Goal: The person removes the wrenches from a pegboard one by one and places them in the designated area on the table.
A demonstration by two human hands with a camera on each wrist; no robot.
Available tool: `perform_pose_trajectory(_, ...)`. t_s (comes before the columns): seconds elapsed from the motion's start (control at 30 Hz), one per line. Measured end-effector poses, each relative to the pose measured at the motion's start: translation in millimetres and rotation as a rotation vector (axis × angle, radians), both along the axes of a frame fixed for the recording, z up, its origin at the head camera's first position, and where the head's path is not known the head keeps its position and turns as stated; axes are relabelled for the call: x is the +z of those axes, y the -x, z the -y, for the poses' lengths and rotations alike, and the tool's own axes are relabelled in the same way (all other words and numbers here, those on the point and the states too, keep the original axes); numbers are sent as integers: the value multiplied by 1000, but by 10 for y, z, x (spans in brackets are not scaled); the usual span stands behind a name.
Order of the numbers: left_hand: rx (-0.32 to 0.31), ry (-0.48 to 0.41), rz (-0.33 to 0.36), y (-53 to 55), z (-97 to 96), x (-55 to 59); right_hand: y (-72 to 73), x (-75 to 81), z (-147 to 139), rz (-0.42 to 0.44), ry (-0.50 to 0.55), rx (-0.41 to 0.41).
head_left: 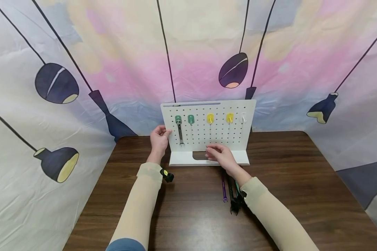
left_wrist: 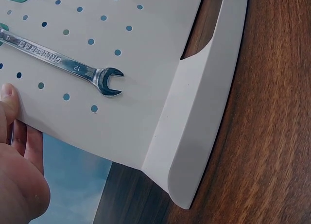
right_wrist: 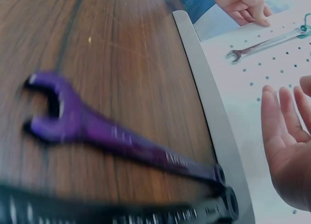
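Observation:
At the left edge of a white pegboard (head_left: 218, 136), my left hand (head_left: 159, 142) pinches the board, thumb in front and fingers behind it. From the leftmost green hook a silver combination wrench (head_left: 180, 135) hangs, its open end downward; in the left wrist view the wrench (left_wrist: 63, 61) bears the number 12. My right hand (head_left: 221, 156) hovers before the lower middle of the board, holding nothing, with fingers loosely bent. Below its wrist lie a purple wrench (right_wrist: 121, 139) and several dark wrenches (head_left: 231, 195), partly hidden by the right forearm.
To the right of the hanging wrench, the board carries another green hook (head_left: 191, 119), a yellow hook (head_left: 210, 119), a second yellow hook (head_left: 229, 118) and a clear hook (head_left: 243, 118). The board stands on a brown wooden table (head_left: 188, 216), before a patterned curtain (head_left: 128, 69).

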State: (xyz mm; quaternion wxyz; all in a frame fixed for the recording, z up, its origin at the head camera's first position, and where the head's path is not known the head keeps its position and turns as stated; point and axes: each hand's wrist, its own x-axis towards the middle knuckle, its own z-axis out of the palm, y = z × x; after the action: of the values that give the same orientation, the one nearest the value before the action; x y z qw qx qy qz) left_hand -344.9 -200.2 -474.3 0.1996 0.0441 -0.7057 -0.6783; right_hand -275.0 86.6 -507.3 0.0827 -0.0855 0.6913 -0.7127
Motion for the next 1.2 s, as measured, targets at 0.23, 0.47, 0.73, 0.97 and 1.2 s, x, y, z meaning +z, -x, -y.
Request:
perform_pose_trajectory(0.23, 2, 9, -4, -1, 8, -16, 50, -57, 224, -70, 37, -81)
perform_pose_trajectory(0.47, 8, -5, -6, -19, 3, 1, 108, -89, 402, -86, 9, -133)
perform_pose_trajectory(0.73, 1, -18, -29, -17, 7, -2, 152, -35, 582, -151, 70, -116)
perform_pose_trajectory(0.97, -5, -19, -42, -11, 16, -6, 155, 5, 726, -201, 114, -110)
perform_pose_trajectory(1.2, -6, -11, -45, 6, 14, -17, 146, 16, 817, -204, 107, -102)
